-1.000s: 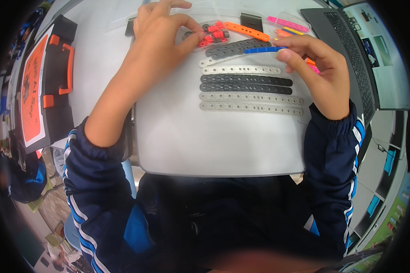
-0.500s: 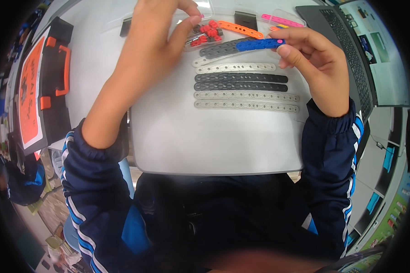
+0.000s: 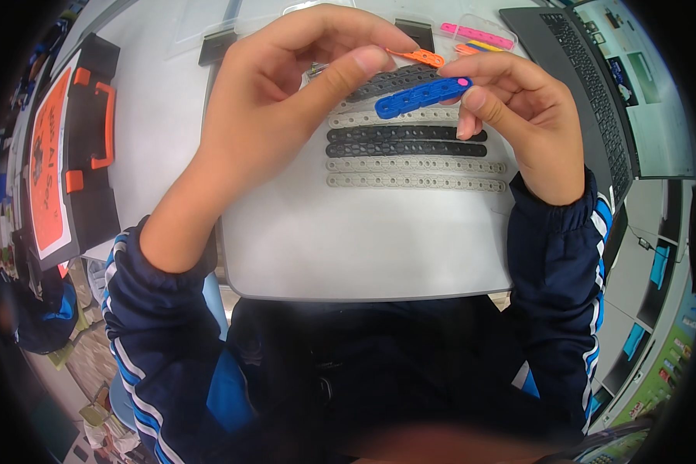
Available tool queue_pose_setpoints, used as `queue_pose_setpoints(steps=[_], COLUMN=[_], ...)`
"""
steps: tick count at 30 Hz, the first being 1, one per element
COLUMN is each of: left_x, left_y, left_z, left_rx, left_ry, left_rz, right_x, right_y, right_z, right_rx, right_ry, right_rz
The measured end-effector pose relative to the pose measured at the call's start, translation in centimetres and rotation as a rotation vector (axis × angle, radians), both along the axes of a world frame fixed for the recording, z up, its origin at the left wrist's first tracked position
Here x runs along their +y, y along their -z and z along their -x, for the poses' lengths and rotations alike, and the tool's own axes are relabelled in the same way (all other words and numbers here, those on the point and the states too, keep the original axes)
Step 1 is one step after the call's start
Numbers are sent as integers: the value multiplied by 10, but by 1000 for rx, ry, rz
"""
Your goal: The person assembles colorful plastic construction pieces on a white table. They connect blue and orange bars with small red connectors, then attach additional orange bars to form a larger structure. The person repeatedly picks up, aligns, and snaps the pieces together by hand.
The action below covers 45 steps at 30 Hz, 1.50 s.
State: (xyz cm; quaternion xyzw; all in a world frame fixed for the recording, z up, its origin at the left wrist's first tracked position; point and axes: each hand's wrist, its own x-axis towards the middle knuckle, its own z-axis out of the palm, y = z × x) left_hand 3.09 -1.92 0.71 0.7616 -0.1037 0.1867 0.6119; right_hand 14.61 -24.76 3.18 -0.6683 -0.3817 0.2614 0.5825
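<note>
My right hand (image 3: 530, 108) pinches the right end of a short blue perforated building strip (image 3: 419, 99) between thumb and fingers, holding it above the table. A pink peg (image 3: 462, 82) sits in the strip's end hole beside my fingertips. My left hand (image 3: 301, 77) is closed, thumb and index finger drawn together near the far end of the blue strip; whatever is between those fingertips is hidden. Behind them an orange strip (image 3: 425, 57) is partly covered by the left index finger. Below lie dark grey strips (image 3: 390, 83), black strips (image 3: 406, 149) and light grey strips (image 3: 416, 183) in rows.
A laptop (image 3: 588, 77) stands at the right. On the left is a black case (image 3: 93, 155) with orange latches and handle. A clear box (image 3: 483, 31) with a pink strip and yellow and orange pieces lies at the back right. The table's near edge (image 3: 363, 298) faces me.
My left hand has moved right and nearer, from the box of red pieces toward the blue strip, now covering that box. My right hand has brought the blue strip slightly nearer and tilted it.
</note>
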Motion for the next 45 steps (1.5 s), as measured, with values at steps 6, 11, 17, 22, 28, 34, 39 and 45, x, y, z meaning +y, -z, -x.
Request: queue_pose_setpoints(steps=[6,11,17,22,28,34,39,45], left_x=[-5,-14,-23,-29,-26,-31,-28,-25], left_y=[-4,-1,-2,-3,-2,-1,-2,-4], left_z=[4,5,7,10,10,9,9,10], left_rx=[13,-14,-50,54,39,20,-48,-144], left_ry=[-22,-39,-111,-145,-94,-110,-115,-109], left_rz=[-107,-186,-201,-28,-41,-23,-185,-328], right_x=[4,6,7,9,8,9,10,10], right_y=[4,8,9,10,9,10,13,14], right_z=[6,13,20,20,29,26,28,29], right_rx=[90,159,189,161,240,269,188,167], right_ry=[-11,-5,29,53,45,45,59,65], right_rz=[-21,-11,-34,-51,-90,-104,-106,-116])
